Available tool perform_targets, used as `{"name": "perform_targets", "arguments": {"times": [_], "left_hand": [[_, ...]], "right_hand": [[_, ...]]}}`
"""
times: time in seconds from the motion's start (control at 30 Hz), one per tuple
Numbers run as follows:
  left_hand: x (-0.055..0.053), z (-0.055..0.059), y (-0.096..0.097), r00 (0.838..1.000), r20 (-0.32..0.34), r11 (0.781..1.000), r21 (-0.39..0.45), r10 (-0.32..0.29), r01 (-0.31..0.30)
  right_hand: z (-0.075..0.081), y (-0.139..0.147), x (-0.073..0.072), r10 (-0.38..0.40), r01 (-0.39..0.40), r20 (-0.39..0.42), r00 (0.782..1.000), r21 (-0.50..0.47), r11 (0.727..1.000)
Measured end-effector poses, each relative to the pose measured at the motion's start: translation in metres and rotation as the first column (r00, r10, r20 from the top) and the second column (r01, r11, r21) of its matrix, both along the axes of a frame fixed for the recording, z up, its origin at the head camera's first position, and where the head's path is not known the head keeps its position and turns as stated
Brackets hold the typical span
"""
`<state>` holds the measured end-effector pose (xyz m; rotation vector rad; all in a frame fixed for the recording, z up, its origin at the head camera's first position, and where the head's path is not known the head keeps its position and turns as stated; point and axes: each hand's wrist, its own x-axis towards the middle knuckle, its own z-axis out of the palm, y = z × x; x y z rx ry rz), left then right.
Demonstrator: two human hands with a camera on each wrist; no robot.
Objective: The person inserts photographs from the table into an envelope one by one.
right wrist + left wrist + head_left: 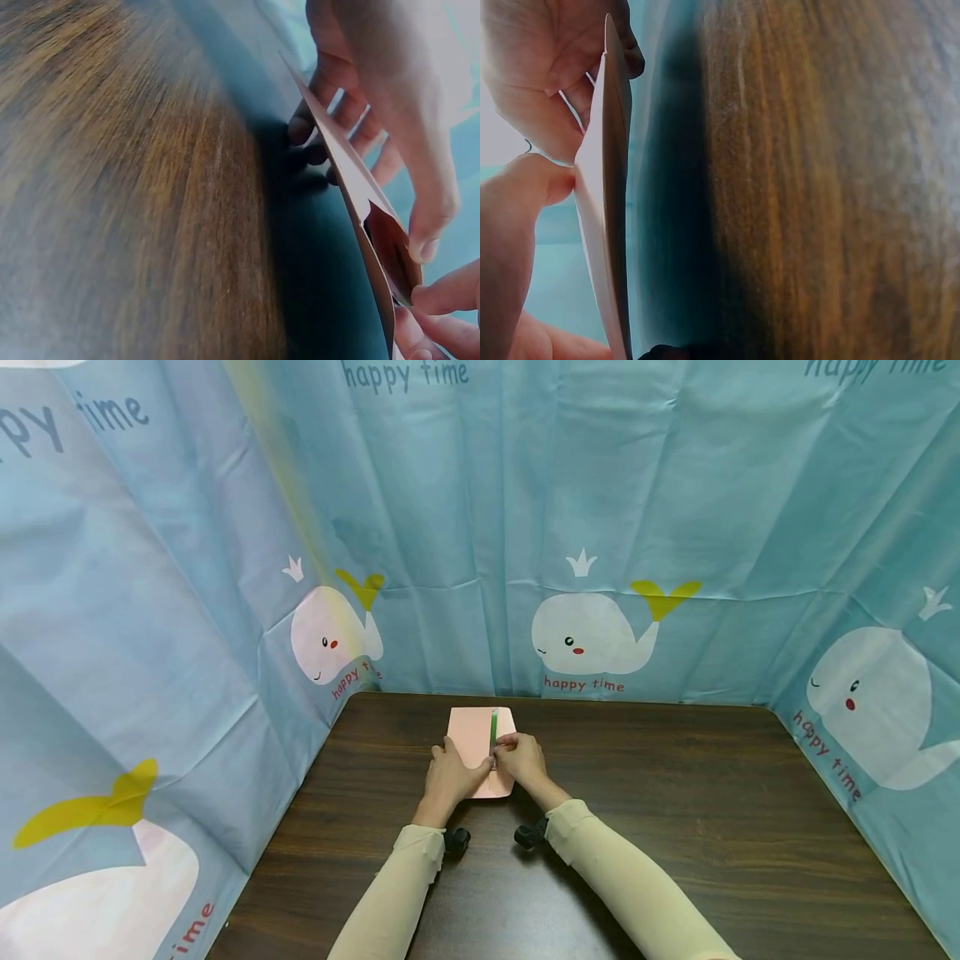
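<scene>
A pink paper envelope [467, 727] is held above the tabletop, its side gaping at a dark opening in the right wrist view. A narrow green strip [493, 727] shows along that opening; what it belongs to I cannot tell. My left hand [450, 774] grips the envelope's near left part, thumb on top and several fingers underneath. My right hand [522, 758] pinches the envelope's edge at the opening, near the strip's lower end. Both hands' tips nearly meet there. In the left wrist view the envelope [604, 210] appears almost edge-on, a right hand [532, 67] beyond it.
A dark wood-grain table [675, 810] lies beneath, reaching a light blue curtain [480, 527] printed with whales at its back and sides. Dark wrist devices [531, 835] sit by both sleeve cuffs, close to the tabletop.
</scene>
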<state>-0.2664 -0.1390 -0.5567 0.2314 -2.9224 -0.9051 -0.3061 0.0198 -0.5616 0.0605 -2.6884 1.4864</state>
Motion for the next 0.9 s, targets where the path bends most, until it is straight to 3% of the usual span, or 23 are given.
{"name": "perform_targets", "arguments": {"times": [0.53,0.9], "left_hand": [[-0.003,0.002,0.004,0.999,0.04,0.998,-0.062,-0.01,0.013],[0.0,0.006,0.003,0.998,0.062,0.989,-0.148,-0.015,0.024]], "right_hand": [[-0.002,0.045,0.008,0.025,-0.026,-0.088,0.996,-0.011,1.0],[0.009,0.092,0.012,0.058,-0.049,-0.123,0.991,0.075,0.996]]}}
